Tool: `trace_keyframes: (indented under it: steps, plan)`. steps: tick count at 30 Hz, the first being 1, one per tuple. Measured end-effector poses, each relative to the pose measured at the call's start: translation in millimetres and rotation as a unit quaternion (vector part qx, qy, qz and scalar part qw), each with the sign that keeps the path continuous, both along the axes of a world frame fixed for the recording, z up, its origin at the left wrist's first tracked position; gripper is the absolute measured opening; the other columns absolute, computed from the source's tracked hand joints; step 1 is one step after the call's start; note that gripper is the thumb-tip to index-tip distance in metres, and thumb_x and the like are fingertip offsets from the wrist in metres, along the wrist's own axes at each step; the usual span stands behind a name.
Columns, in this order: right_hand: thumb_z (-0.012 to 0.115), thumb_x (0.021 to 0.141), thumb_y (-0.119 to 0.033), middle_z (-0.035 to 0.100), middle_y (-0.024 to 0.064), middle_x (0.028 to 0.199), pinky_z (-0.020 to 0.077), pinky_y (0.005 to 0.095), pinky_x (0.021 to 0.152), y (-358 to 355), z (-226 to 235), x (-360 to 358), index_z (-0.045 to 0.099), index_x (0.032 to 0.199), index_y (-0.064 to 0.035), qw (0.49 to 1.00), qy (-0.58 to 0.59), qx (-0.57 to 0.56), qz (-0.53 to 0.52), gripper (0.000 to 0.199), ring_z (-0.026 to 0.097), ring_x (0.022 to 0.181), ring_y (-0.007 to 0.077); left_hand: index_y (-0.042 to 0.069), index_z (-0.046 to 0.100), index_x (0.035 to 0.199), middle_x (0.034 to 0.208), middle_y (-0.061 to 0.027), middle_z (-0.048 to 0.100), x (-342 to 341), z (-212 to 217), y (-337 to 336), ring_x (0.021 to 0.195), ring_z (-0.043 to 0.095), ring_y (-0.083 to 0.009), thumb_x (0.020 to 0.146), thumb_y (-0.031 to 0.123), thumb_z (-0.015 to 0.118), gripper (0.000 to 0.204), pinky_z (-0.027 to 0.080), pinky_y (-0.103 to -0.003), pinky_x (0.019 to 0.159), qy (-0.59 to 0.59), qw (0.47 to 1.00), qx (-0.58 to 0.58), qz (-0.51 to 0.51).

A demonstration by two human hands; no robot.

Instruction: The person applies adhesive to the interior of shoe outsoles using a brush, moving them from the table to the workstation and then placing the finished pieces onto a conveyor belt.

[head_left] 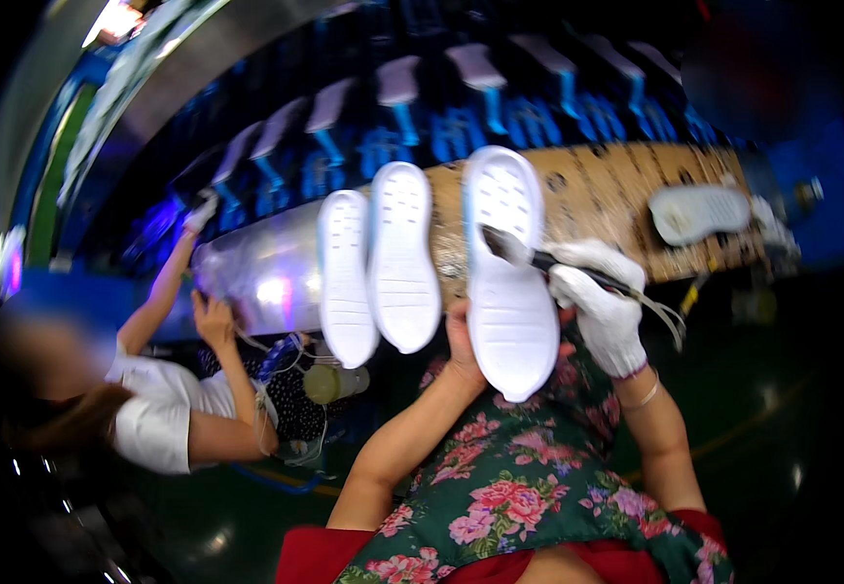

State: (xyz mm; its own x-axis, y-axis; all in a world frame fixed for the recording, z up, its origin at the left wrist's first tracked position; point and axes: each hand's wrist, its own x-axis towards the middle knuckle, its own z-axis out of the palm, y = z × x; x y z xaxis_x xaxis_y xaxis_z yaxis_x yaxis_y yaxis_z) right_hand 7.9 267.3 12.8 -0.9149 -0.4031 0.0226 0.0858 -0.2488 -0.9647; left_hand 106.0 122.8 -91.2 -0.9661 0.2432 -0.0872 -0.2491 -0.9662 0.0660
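Note:
A white shoe sole (514, 331) is held tilted in front of me, its slotted forefoot end pointing away. My left hand (462, 343), bare, is closed on the sole's near left edge; most of its fingers are hidden behind it. In a white glove, my right hand (602, 297) grips the dark handle of a brush. The brush's flat dark bristles (506, 244) lie over the middle of the sole's inner face. Two more white soles, a nearer one (403, 263) and a narrower-looking one (346, 282), stand side by side left of the held sole.
A brown, stained work board (626, 180) runs behind the soles, with a whitish dish-like piece (699, 212) on its right. Beyond it stands a row of blue racks (402, 125) with pale sole-shaped tops. At left, a co-worker in a white shirt (183, 419) reaches toward the racks.

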Motion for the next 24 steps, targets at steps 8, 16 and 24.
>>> trace_keyframes:
  steps: [8,16,24]
  plan:
    - [0.075,0.083,-0.007,0.074,0.0139,0.11,0.0567,0.0368,0.088,9,34,-8,0.074,0.11,-0.0034,0.911,0.396,0.109,-0.031,0.027,0.071,0.101,0.0276,0.018,0.03,0.157,0.157,-0.0098,0.039,-19,-11,28,0.142,0.041,-0.0348,0.082,0.083,0.052,0.102,0.036,-0.055,0.116,-0.052,0.987,-0.08,0.129]
    - [0.079,0.073,-0.007,0.073,0.0142,0.1,0.059,0.037,0.071,-23,35,-8,0.076,0.106,-0.0066,0.816,0.544,0.149,-0.126,0.033,0.073,0.085,0.0297,0.02,0.025,0.159,0.16,-0.0093,0.035,-17,-24,29,0.144,0.037,-0.0335,0.084,0.081,0.051,0.101,0.033,-0.054,0.118,0.001,0.995,-0.037,0.096]
    - [0.074,0.081,-0.001,0.074,0.0163,0.1,0.0567,0.0334,0.079,-24,36,2,0.074,0.104,0.0006,0.947,0.311,0.06,-0.061,0.023,0.072,0.09,0.0261,0.021,0.027,0.159,0.159,-0.01,0.036,-21,-40,29,0.144,0.038,-0.033,0.084,0.081,0.051,0.099,0.032,-0.053,0.119,-0.009,0.995,-0.033,0.095]
